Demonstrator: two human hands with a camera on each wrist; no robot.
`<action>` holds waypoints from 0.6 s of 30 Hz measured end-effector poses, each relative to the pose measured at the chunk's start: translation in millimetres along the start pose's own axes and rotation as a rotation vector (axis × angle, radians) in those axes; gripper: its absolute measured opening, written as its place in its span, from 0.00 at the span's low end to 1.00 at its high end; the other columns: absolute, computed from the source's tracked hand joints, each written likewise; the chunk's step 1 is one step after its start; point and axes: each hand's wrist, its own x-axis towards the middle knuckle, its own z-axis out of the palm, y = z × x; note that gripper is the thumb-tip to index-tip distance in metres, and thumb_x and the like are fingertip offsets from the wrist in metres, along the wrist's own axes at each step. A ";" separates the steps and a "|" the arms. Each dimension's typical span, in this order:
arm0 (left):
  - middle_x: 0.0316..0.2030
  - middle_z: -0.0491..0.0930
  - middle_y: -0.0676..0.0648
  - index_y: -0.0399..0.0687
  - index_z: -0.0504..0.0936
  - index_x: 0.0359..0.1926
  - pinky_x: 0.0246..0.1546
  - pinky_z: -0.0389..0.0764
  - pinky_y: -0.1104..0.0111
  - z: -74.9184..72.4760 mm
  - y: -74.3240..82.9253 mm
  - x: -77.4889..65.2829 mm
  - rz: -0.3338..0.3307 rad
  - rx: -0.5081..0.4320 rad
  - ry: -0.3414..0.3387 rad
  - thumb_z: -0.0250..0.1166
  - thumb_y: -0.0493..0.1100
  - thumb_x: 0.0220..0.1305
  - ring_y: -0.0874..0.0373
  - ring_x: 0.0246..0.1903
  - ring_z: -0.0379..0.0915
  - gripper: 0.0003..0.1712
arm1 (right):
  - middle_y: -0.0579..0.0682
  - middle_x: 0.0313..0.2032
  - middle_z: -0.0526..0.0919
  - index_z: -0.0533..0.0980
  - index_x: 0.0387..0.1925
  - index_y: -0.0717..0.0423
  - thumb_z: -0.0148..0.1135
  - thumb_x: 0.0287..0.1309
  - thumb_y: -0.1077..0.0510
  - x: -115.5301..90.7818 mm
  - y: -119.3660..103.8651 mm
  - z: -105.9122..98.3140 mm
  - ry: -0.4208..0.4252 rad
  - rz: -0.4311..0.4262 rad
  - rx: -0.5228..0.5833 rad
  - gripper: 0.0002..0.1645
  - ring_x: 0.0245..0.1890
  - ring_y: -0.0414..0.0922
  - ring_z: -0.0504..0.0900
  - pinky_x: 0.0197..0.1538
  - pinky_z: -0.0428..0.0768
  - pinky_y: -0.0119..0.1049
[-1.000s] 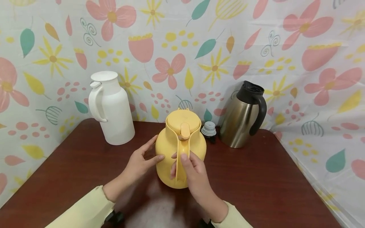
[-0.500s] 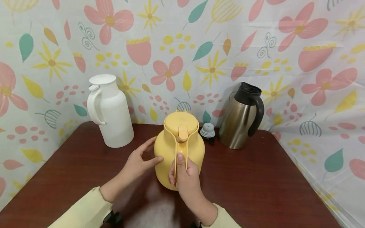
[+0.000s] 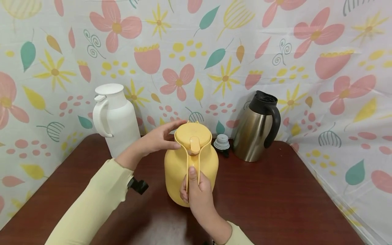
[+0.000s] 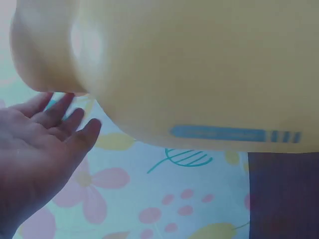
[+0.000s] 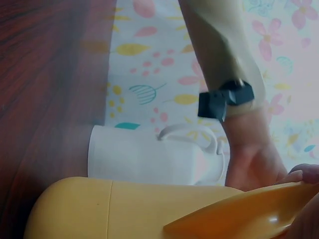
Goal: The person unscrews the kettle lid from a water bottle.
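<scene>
A yellow thermos jug (image 3: pixel 174 170) stands upright on the table, its lid (image 3: pixel 190 132) on and its handle (image 3: pixel 193 156) facing me. My right hand (image 3: pixel 200 199) grips that handle, thumb along its outer side. Beside the jug's neck, on the left, is my left hand (image 3: pixel 156 139), fingers reaching round the lid's far side and thumb near the rim. The left wrist view shows the left fingers (image 4: pixel 75 119) loosely extended close to the jug's neck; whether they touch it I cannot tell. In the right wrist view the handle (image 5: pixel 249 211) partly hides the right hand.
A white jug (image 3: pixel 119 122) stands at the back left, partly behind my left arm. On the back right are a steel jug (image 3: pixel 251 136) with a black handle and a small grey stopper (image 3: pixel 222 142). A flowered cloth (image 3: pixel 260 41) hangs behind the dark table (image 3: pixel 260 200).
My left hand has risen from the jug's side to its neck and lid. My right hand has tightened round the handle and shifted slightly left. The jug stays standing on the table.
</scene>
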 end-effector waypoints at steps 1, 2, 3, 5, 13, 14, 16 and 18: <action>0.81 0.48 0.37 0.40 0.50 0.81 0.73 0.64 0.41 -0.6 2.1 4.6 -0.020 0.008 -0.021 0.74 0.77 0.45 0.36 0.79 0.51 0.76 | 0.71 0.11 0.60 0.62 0.19 0.74 0.36 0.83 0.50 0.0 -0.1 -0.4 0.000 0.000 0.001 0.38 0.10 0.32 0.64 0.15 0.65 0.28; 0.81 0.48 0.38 0.42 0.50 0.81 0.72 0.66 0.41 -1.0 4.2 8.4 -0.042 0.020 -0.036 0.75 0.78 0.42 0.36 0.78 0.53 0.78 | 0.71 0.11 0.60 0.62 0.18 0.74 0.36 0.83 0.50 0.1 -0.2 -0.7 0.000 -0.003 0.000 0.38 0.10 0.32 0.64 0.15 0.65 0.29; 0.81 0.49 0.38 0.43 0.49 0.82 0.71 0.67 0.42 -1.5 5.9 11.5 -0.061 0.032 -0.048 0.76 0.79 0.38 0.36 0.77 0.55 0.80 | 0.71 0.11 0.60 0.62 0.18 0.74 0.36 0.83 0.51 0.1 -0.4 -1.1 -0.002 -0.006 -0.002 0.38 0.10 0.32 0.64 0.15 0.65 0.29; 0.81 0.50 0.38 0.45 0.48 0.82 0.72 0.68 0.45 -2.0 8.3 16.9 -0.081 0.039 -0.072 0.77 0.79 0.35 0.37 0.77 0.56 0.82 | 0.71 0.11 0.60 0.62 0.18 0.74 0.36 0.83 0.50 0.3 -0.7 -1.8 -0.006 -0.007 -0.005 0.39 0.10 0.32 0.64 0.15 0.66 0.29; 0.83 0.46 0.45 0.44 0.57 0.79 0.81 0.48 0.49 0.4 17.2 31.6 -0.038 0.160 -0.121 0.81 0.64 0.45 0.49 0.83 0.37 0.67 | 0.71 0.11 0.59 0.61 0.17 0.75 0.35 0.84 0.49 0.3 -1.0 -4.9 -0.041 0.001 0.017 0.40 0.09 0.32 0.63 0.15 0.65 0.29; 0.83 0.44 0.45 0.44 0.59 0.78 0.81 0.48 0.49 0.9 18.2 31.9 -0.044 0.173 -0.120 0.81 0.66 0.43 0.49 0.84 0.36 0.68 | 0.72 0.11 0.59 0.61 0.17 0.75 0.35 0.84 0.49 0.2 -0.9 -5.2 -0.044 0.000 0.016 0.41 0.09 0.32 0.63 0.15 0.65 0.29; 0.83 0.42 0.45 0.44 0.60 0.78 0.81 0.47 0.48 1.4 18.8 31.9 -0.062 0.186 -0.116 0.80 0.72 0.39 0.48 0.84 0.35 0.71 | 0.72 0.11 0.59 0.61 0.17 0.75 0.35 0.84 0.49 0.0 -1.1 -5.5 -0.049 0.005 0.012 0.41 0.09 0.32 0.63 0.15 0.65 0.28; 0.84 0.40 0.45 0.43 0.61 0.78 0.81 0.47 0.47 2.7 20.1 30.9 -0.084 0.194 -0.107 0.79 0.77 0.34 0.46 0.84 0.34 0.75 | 0.73 0.11 0.59 0.62 0.17 0.76 0.35 0.84 0.49 -0.2 -1.1 -5.7 -0.050 0.016 0.010 0.41 0.09 0.32 0.62 0.15 0.65 0.28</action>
